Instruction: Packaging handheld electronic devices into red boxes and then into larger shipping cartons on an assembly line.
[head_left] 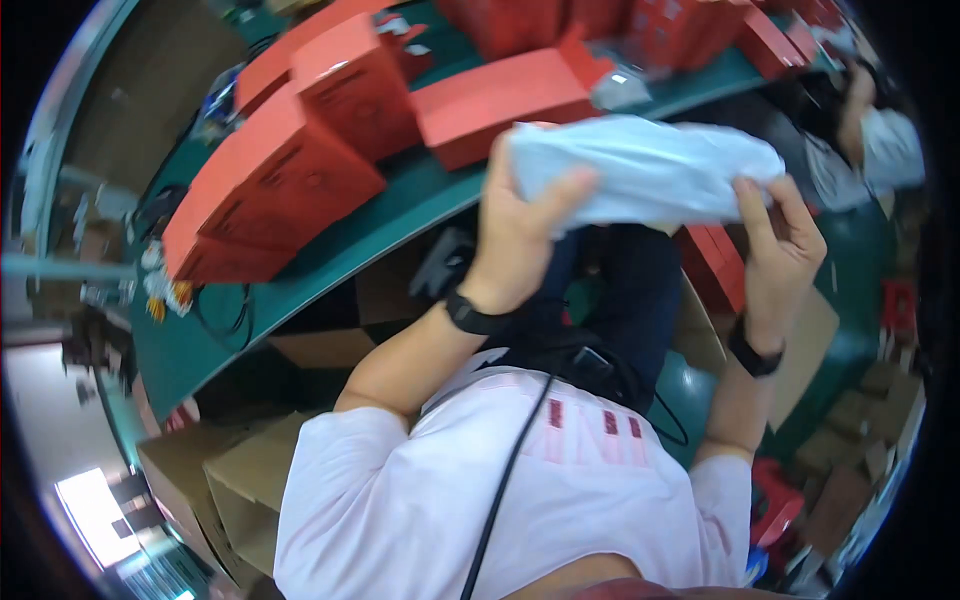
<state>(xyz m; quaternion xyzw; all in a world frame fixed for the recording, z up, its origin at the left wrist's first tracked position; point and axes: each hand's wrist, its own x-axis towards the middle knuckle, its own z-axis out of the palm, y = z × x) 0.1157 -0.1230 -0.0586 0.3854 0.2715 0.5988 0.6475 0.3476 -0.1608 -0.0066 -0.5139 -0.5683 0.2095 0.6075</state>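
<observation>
- Pale pink, short-sleeved cloth shirt [590,500] on the wearer's chest lies nearest the camera, on the near side of the flat green desk [190,335]; a thin black cable [515,450] runs down it.
- Long, soft-looking package in whitish, wrinkled wrapping [650,170], held up at the near edge of the desk; slightly blurred, its contents hidden.
- Left hand [520,205], with a black band at the wrist, grasps the package's left end, thumb across the face turned to the wearer.
- Right hand [780,235], also banded in black, grasps the package's right end between thumb and fingers.
- Several red cardboard boxes [270,185] stand on the desk, left of its middle; a longer red box [505,100] farther along has a raised flap at its right end.
- Crumpled clear plastic [622,88] lies on the desk beside that flap.
- Progress, as a judgement: the package is wrapped and in hand, but not yet put down or boxed. Whether the boxes on the desk are filled cannot be told.
</observation>
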